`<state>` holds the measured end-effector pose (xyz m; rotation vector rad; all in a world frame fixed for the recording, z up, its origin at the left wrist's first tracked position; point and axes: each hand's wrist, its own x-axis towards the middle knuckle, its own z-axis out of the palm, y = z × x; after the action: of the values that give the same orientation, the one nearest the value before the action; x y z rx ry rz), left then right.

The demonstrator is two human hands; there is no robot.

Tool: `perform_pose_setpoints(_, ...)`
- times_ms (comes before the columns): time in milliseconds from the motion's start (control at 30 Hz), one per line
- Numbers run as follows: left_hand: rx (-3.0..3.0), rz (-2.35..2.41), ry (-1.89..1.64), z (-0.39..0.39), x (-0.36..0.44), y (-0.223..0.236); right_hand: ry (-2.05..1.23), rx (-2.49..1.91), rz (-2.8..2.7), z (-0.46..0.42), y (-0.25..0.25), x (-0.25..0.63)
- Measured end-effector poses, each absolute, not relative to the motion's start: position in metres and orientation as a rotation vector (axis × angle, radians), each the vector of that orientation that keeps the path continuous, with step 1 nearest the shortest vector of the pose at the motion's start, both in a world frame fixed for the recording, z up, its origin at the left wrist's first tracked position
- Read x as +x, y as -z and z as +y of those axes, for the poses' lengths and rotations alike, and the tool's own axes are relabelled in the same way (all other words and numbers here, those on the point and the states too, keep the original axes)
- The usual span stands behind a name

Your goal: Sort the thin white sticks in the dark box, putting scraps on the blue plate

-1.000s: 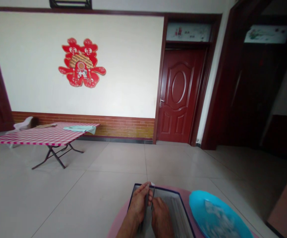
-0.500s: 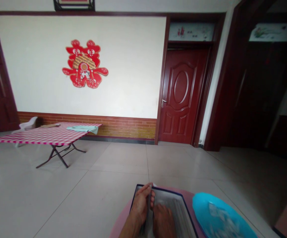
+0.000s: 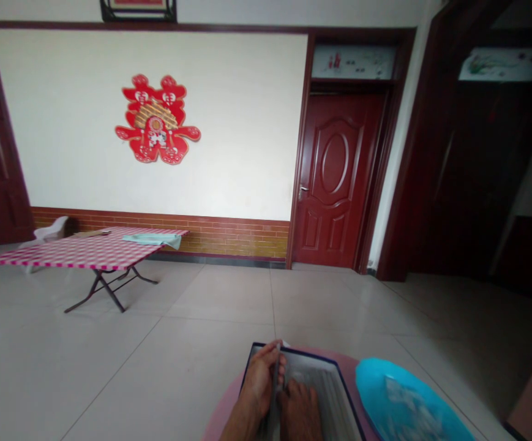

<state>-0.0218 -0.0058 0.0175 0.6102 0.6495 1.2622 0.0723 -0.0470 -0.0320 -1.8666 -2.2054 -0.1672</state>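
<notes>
My left hand (image 3: pixel 257 383) is closed around a thin, grey, flat strip (image 3: pixel 275 383) standing on edge, with a small white bit showing at its far end. Close by on the right, my right hand (image 3: pixel 299 407) has curled fingers against the strip's nearer part; whatever they pinch is hidden. Both hands are over a shallow box (image 3: pixel 346 387) with a dark blue rim and pale inside. Many thin grey pieces (image 3: pixel 329 386) lie packed in rows in its right side. What the strip is exactly I cannot make out.
The box sits on a round pink surface (image 3: pixel 229 398). To its right is a bright blue basin (image 3: pixel 367 375) holding clear plastic packets (image 3: pixel 408 401). Further off stand a folding table (image 3: pixel 77 250) with a checked cover, a white chair (image 3: pixel 52 229) and a red door (image 3: pixel 334 184).
My right hand has drawn back a little toward me along the strip, away from its far end. My left hand keeps its hold. The view has shifted slightly.
</notes>
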Motion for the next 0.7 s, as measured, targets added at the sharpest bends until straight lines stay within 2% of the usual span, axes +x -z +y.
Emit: perform_pose_setpoints(700,0.64,0.643,-1.254,-0.0074,-0.0222,-0.0155,0.013,-1.82,-2.226,-0.0474,0.0302,0.0714)
